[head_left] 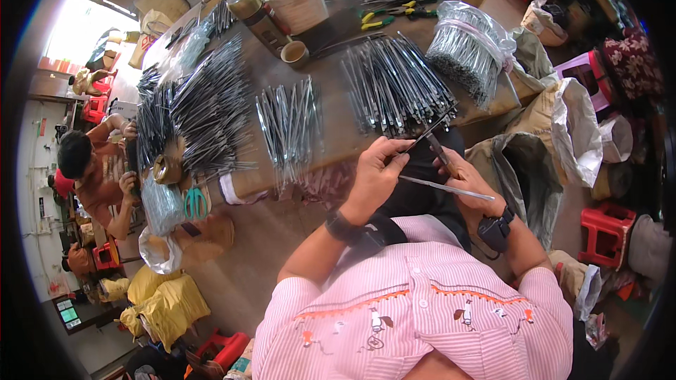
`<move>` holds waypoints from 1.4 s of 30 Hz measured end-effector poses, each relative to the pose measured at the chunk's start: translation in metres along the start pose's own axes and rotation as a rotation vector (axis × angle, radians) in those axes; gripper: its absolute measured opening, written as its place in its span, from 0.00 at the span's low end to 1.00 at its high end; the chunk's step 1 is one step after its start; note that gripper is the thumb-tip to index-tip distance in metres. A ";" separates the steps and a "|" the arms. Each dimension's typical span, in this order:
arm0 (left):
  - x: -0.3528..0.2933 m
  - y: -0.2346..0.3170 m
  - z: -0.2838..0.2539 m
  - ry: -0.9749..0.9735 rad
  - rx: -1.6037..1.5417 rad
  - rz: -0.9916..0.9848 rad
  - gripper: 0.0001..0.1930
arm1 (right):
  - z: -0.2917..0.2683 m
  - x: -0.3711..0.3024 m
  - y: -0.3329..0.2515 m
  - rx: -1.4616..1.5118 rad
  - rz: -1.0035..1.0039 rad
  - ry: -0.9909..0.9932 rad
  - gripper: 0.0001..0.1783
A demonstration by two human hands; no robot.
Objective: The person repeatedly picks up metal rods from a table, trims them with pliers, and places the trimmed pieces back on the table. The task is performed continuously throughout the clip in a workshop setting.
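Far left: a person in an orange-brown top is seated at the table's end, arms raised to its edge. Beside the person, a white box is marked with small dark printing. Teal-handled scissors are hung at the table edge, near a roll of tape. On the table, dark metal strips are heaped in a large, roughly parallel pile.

Centre: a smaller, looser pile of glossy strips is laid out. Behind it are placed a brown can with a gold-coloured lid and a worn, stained pale box.

Right of centre: a dense pile of strips is spread, with yellow-and-green pliers set behind. In front of this pile, above the lap, a thin dark strip, narrow and straight, is pinched between thumb and fingers of the left hand. By the closed right hand a flat dark tool is gripped, its kind not clear; a flat silvery strip is seen crossing beneath.

Right: a strip bundle is wrapped in clear plastic. A brown sack is printed with dark lettering.
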State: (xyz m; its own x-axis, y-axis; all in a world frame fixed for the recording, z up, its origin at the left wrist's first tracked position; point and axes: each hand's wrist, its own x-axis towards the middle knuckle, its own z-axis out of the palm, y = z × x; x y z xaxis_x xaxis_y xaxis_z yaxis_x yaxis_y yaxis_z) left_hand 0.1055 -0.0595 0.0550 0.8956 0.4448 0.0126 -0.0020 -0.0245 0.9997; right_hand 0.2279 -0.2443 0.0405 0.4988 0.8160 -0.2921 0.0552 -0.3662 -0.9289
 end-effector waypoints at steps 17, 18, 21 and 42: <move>-0.003 0.012 0.003 -0.001 -0.179 -0.308 0.11 | -0.007 -0.008 -0.014 -0.376 -0.242 0.138 0.12; -0.004 0.013 0.001 -0.011 -0.192 -0.355 0.11 | -0.006 -0.008 -0.014 -0.373 -0.241 0.144 0.12; -0.003 0.016 -0.003 -0.028 -0.065 -0.244 0.12 | -0.005 -0.005 -0.014 -0.388 -0.233 0.157 0.13; -0.006 -0.048 -0.122 0.402 0.161 -0.405 0.13 | 0.020 0.019 -0.007 -0.118 -0.090 0.025 0.26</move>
State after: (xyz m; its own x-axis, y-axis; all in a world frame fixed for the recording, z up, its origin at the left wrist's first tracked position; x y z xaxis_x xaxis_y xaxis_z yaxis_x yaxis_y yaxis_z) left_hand 0.0458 0.0476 0.0092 0.5721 0.7504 -0.3311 0.4003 0.0969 0.9113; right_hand 0.2198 -0.2171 0.0366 0.5088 0.8371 -0.2012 0.2011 -0.3428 -0.9176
